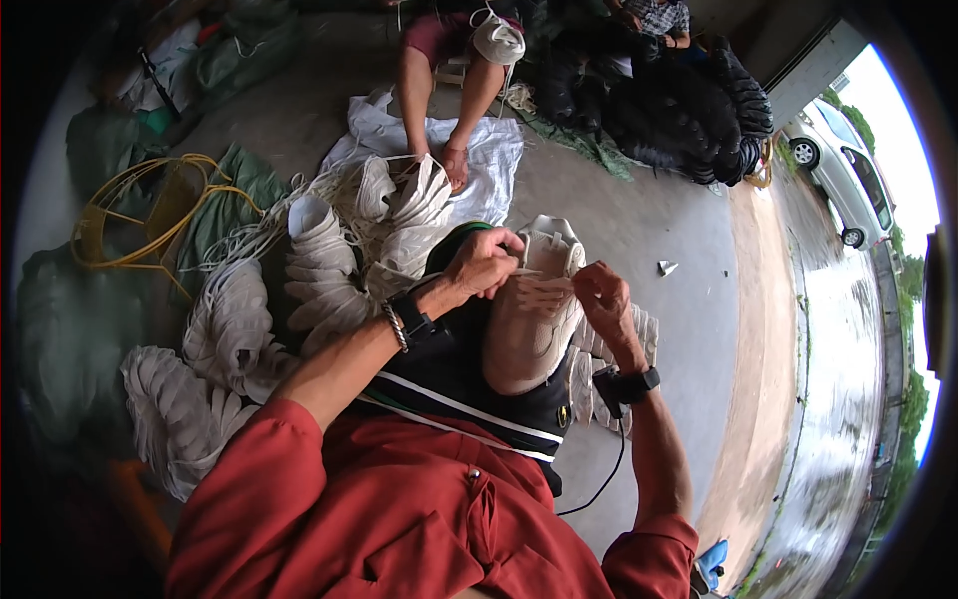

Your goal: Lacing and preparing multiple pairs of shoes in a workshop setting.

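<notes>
On the concrete floor (639, 230) to the person's left lies a big heap of finished cones (299, 290), pale folded net funnels stacked and strung with white cord (249, 235), which suggests much of the work is already done; no pile of unfinished pieces can be made out. A yellow wire frame (140, 215) sits further left, and another person sits beyond on a white sack (489, 165). The piece in hand, a cream net cone (529, 319), rests on the person's lap against dark shorts (449, 379). Its long axis runs away from the body, wide end near the knee, narrower mouth pointing up and forward. The left hand (484, 265) is closed, pinching the rim at the top; the right hand (601, 295) is closed too, fingers nipping a thin cord at the rim. By the look of it, lacing at the mouth is only partly done.
</notes>
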`<state>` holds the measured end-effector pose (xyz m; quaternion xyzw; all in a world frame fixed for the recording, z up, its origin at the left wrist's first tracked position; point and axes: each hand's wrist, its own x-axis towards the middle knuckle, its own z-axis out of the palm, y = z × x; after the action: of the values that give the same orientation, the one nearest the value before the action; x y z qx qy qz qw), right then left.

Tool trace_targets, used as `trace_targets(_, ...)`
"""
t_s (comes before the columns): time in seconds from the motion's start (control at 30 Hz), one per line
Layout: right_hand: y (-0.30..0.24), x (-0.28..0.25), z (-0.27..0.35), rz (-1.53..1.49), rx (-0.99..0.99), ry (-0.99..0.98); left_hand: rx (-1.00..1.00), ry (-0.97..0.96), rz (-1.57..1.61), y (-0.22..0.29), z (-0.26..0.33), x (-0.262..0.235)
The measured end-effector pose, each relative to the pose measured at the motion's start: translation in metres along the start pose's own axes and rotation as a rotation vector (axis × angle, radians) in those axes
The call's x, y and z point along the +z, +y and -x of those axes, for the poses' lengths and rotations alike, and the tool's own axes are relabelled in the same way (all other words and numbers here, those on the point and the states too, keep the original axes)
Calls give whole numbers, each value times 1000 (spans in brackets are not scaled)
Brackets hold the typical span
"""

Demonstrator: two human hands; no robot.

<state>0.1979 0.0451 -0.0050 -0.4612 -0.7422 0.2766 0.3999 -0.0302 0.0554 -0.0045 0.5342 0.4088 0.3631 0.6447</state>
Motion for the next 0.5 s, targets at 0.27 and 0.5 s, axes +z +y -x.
trace_targets(0.27,3,7,7,-41,226,-43,-182,-72,-239,-17,8,-33)
trace_targets(0.5,18,13,8,-138,274,-61,-107,243,-89,-18,1,-77)
